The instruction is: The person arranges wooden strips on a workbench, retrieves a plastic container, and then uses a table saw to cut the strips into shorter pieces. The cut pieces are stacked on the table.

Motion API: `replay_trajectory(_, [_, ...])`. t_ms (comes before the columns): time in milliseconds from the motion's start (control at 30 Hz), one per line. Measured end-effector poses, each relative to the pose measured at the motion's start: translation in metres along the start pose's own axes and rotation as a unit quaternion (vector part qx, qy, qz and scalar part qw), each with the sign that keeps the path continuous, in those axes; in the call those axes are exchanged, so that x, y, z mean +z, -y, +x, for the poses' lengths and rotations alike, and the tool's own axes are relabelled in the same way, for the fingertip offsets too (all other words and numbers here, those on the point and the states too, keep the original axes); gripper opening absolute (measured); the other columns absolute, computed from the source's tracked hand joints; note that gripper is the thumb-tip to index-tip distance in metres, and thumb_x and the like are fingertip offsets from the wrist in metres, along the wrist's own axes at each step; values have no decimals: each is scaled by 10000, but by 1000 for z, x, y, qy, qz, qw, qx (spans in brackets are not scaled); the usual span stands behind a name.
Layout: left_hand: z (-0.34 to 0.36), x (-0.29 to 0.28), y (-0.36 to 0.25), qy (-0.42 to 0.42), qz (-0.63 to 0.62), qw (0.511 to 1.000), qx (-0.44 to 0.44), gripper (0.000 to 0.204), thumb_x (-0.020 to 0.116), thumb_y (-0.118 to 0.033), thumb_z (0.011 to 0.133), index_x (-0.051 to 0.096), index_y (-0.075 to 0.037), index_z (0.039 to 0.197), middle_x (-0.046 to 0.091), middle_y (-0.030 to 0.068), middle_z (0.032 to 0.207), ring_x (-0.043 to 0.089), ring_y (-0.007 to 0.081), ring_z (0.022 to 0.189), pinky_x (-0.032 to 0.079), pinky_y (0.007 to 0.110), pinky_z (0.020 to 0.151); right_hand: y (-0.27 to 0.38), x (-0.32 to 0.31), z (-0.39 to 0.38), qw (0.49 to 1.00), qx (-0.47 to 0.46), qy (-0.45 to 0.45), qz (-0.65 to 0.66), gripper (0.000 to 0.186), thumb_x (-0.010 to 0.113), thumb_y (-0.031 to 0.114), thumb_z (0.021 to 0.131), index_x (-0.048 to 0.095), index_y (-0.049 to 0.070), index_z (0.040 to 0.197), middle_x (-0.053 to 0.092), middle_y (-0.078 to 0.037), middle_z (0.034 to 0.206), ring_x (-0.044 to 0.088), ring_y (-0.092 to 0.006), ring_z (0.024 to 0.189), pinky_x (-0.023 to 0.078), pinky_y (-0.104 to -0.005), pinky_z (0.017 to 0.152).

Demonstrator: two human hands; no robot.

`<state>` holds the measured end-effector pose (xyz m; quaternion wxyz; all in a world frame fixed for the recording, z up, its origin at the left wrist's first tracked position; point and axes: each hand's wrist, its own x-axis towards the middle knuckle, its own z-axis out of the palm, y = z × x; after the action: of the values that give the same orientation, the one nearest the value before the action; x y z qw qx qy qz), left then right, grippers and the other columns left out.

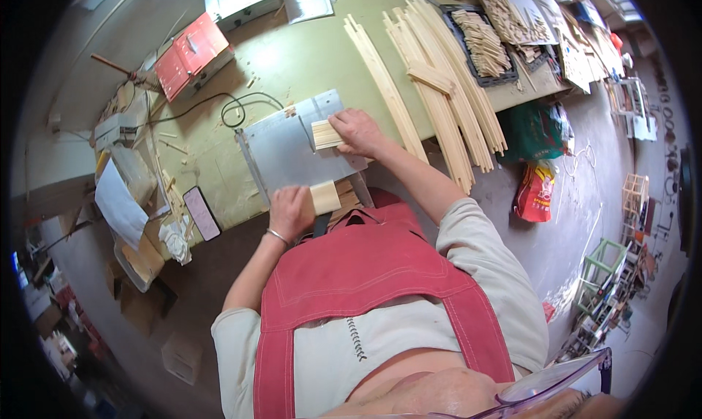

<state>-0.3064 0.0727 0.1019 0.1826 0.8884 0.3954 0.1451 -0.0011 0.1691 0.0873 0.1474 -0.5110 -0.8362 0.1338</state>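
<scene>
My right hand (360, 132) is closed on a small bundle of short pale wooden strips (325, 134) above a grey metal plate (281, 152) on the bench. A narrow dark slot runs through the plate just left of that bundle. Nearer my body, my left hand (291, 209) has its fingers curled round the left end of a flat pale wooden block (325, 197). This block sits at the plate's front edge, close to my red apron (351, 262). My left fingertips are partly hidden. Under and beside the block, more wood pieces (346, 198) show in front of me.
Long wooden strips (439, 82) lie on the green bench (314, 61) to the right. Behind them stands a black crate (479, 46) of short sticks. A phone (202, 213) lies at the left front edge. A red metal box (194, 53) and a loose cable (234, 104) are farther back.
</scene>
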Motion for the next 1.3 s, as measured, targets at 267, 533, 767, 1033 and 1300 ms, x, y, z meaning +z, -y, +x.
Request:
replay_trajectory(267, [-19,32,-14,71,-11,997,19,710,850,-85,566,594,-78,1227,617,98,1141,597,302,1079,488,417,907,-68,-47,-64,984,140,-107,4,700,842,263,640,592,32,1252,632,-168,1131,595,-361,1106,506,-452,975])
replay_trajectory(533, [-64,83,20,241,15,963,-119,752,835,-207,720,538,-120,1405,573,93,1335,553,311,1241,463,504,1015,-184,-61,-150,943,301,-96,-101,670,822,299,666,585,51,1241,606,-143,1190,568,-332,1179,495,-462,1001])
replay_trajectory(767, [-95,136,34,224,136,963,-57,641,602,-200,926,422,-181,1541,477,88,1502,485,371,1332,399,607,1089,-210,-46,-144,951,272,-35,-146,692,833,312,656,583,80,1258,603,-122,1196,558,-306,1200,456,-467,1033])
replay_trajectory(1033, [-92,124,35,314,-20,927,-204,641,586,-170,919,413,-204,1536,464,90,1517,589,359,1236,515,540,972,-216,-53,-145,958,245,-10,-152,760,835,243,652,551,82,1338,580,-117,1234,543,-318,1207,421,-451,1045])
replay_trajectory(1300, [-113,145,46,189,2,978,-89,558,578,-126,927,477,-165,1475,522,93,1458,643,354,1152,560,491,890,-202,-53,-141,945,263,-32,-193,762,840,226,704,523,44,1372,588,-135,1252,543,-317,1212,437,-442,1018])
